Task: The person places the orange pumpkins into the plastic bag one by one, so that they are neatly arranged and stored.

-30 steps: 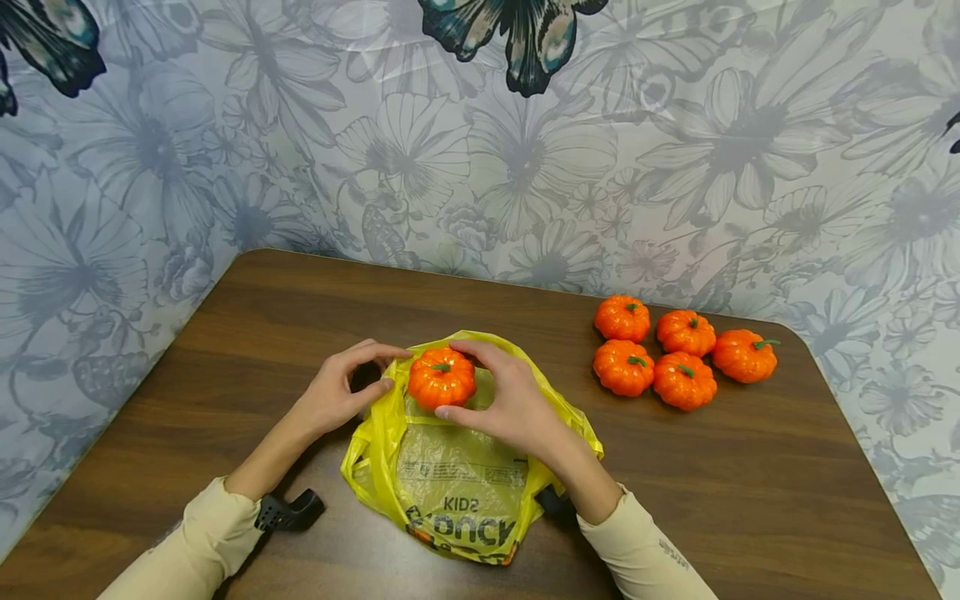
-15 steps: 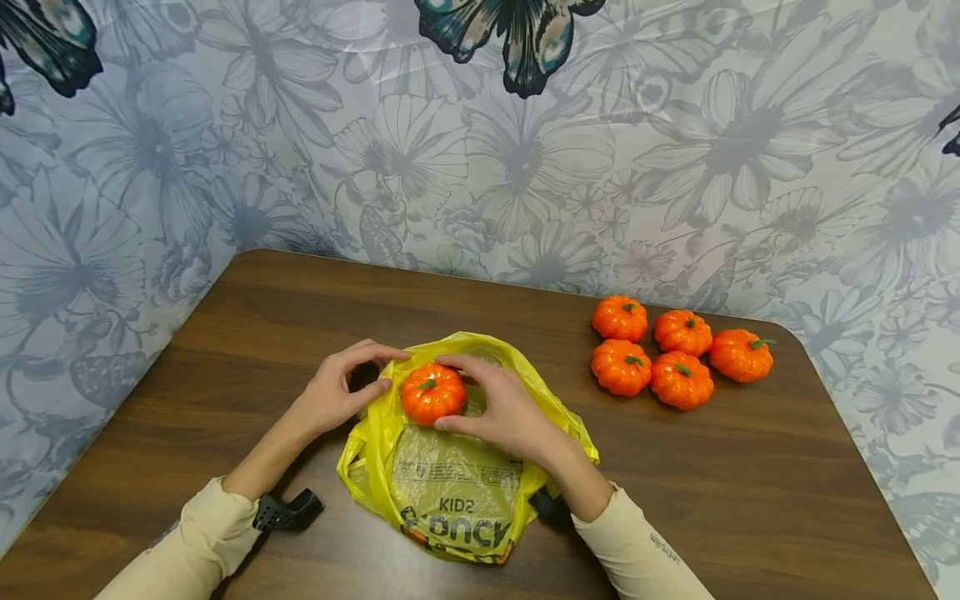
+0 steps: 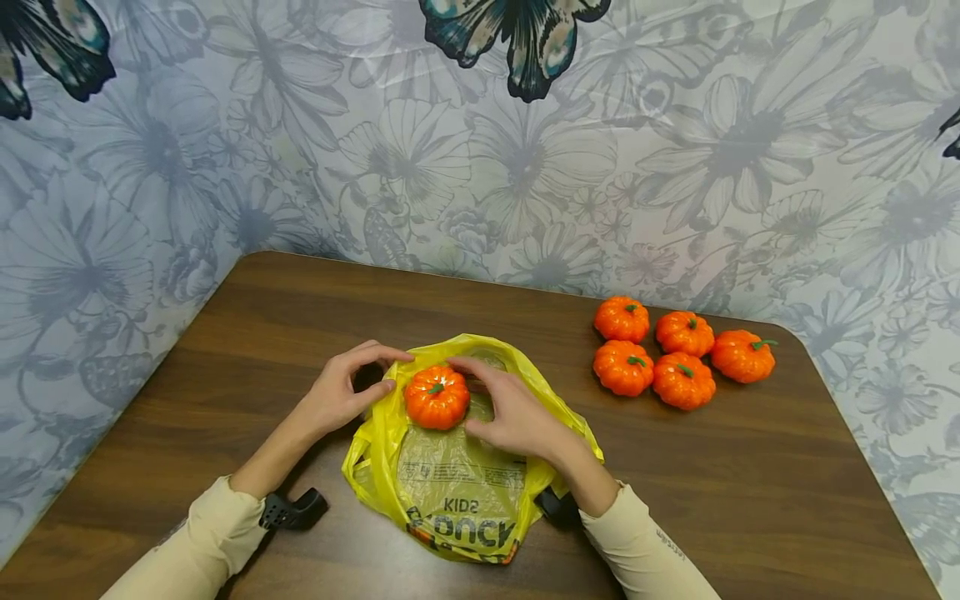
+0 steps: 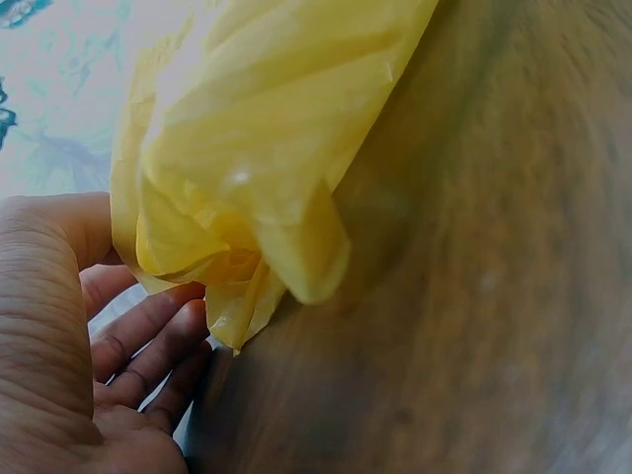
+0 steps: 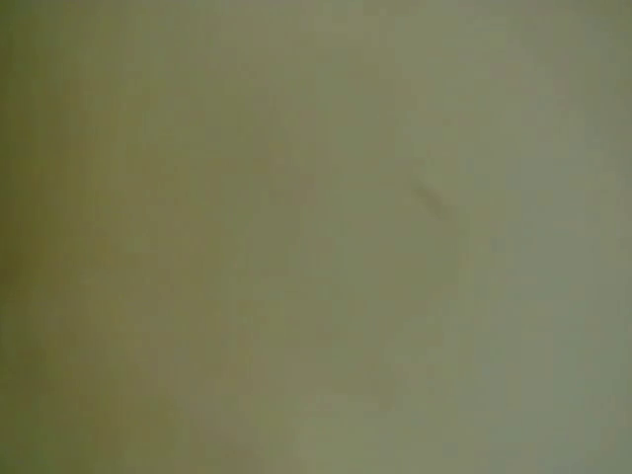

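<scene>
A yellow plastic bag [image 3: 463, 471] lies open on the brown table [image 3: 750, 475], and one glossy orange pumpkin [image 3: 437, 398] sits inside its rim, stem up. The left hand [image 3: 337, 393] has the bag's edge between thumb and fingers, just beside the pumpkin. Across from it, the right hand [image 3: 513, 412] is spread, thumb and fingers apart at the pumpkin's side; from here I can't be sure whether a fingertip touches it. Five more pumpkins [image 3: 684, 335] cluster well apart, toward the far right edge.
</scene>
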Action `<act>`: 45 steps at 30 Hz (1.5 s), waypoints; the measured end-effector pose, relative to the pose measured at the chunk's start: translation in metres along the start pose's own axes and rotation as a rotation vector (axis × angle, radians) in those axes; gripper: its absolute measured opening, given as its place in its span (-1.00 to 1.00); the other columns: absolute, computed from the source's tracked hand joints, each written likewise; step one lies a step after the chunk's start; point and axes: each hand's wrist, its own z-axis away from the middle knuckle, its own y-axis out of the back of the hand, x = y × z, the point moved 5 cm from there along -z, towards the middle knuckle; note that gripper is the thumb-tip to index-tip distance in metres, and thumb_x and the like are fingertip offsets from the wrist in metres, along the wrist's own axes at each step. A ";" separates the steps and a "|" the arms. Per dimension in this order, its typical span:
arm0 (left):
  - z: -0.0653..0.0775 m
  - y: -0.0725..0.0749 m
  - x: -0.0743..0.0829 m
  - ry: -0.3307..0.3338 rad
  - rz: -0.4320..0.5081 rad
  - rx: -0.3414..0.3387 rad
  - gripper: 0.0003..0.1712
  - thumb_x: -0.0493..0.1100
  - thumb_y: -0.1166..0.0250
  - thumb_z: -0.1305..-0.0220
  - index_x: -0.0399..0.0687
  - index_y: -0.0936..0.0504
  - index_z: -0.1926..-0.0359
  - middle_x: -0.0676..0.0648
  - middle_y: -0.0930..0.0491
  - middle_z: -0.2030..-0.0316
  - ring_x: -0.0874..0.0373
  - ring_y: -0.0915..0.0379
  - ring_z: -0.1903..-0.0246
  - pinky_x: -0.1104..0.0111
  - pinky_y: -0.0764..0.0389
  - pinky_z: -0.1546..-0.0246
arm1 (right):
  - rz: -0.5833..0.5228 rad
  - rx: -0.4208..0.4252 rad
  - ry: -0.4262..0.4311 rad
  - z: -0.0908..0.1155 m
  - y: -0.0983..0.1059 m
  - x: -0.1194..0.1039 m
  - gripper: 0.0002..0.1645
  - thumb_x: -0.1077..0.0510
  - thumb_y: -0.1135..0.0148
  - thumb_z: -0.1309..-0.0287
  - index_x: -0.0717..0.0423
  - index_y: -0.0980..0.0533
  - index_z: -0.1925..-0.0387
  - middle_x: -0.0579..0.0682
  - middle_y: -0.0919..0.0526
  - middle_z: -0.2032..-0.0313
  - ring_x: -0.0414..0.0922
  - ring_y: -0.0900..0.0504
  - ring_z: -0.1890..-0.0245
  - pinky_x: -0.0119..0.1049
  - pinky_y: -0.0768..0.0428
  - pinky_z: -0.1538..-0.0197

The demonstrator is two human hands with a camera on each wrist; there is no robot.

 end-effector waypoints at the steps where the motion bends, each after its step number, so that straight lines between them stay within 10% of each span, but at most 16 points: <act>1: -0.001 -0.001 0.000 0.000 -0.001 -0.002 -0.58 -0.35 -0.38 -0.37 0.01 -0.71 -0.21 0.02 -0.69 0.04 0.14 -0.51 0.09 0.31 -0.48 -0.06 | -0.015 0.002 -0.006 0.001 0.001 0.001 -0.04 0.35 -0.35 -0.09 0.08 -0.29 -0.55 -0.03 -0.47 -0.46 -0.14 -0.52 -0.40 -0.13 -0.49 -0.43; 30: 0.001 -0.003 0.007 0.025 -0.017 0.002 -0.54 -0.43 -0.33 -0.33 -0.06 -0.70 -0.21 -0.05 -0.70 -0.01 0.13 -0.51 0.07 0.38 -0.47 -0.10 | -0.007 0.000 0.015 0.014 0.024 -0.014 -0.28 0.19 -0.41 -0.33 0.15 -0.40 -0.46 0.04 -0.57 -0.37 -0.01 -0.57 -0.37 -0.11 -0.50 -0.42; 45: 0.002 -0.004 0.005 0.021 -0.011 -0.005 -0.53 -0.45 -0.33 -0.33 -0.07 -0.69 -0.22 -0.05 -0.70 -0.05 0.13 -0.51 0.06 0.40 -0.46 -0.11 | -0.028 0.208 0.029 0.056 0.082 -0.009 -0.39 0.20 -0.37 -0.39 -0.02 -0.47 -0.42 -0.02 -0.63 -0.31 -0.03 -0.60 -0.35 -0.11 -0.53 -0.39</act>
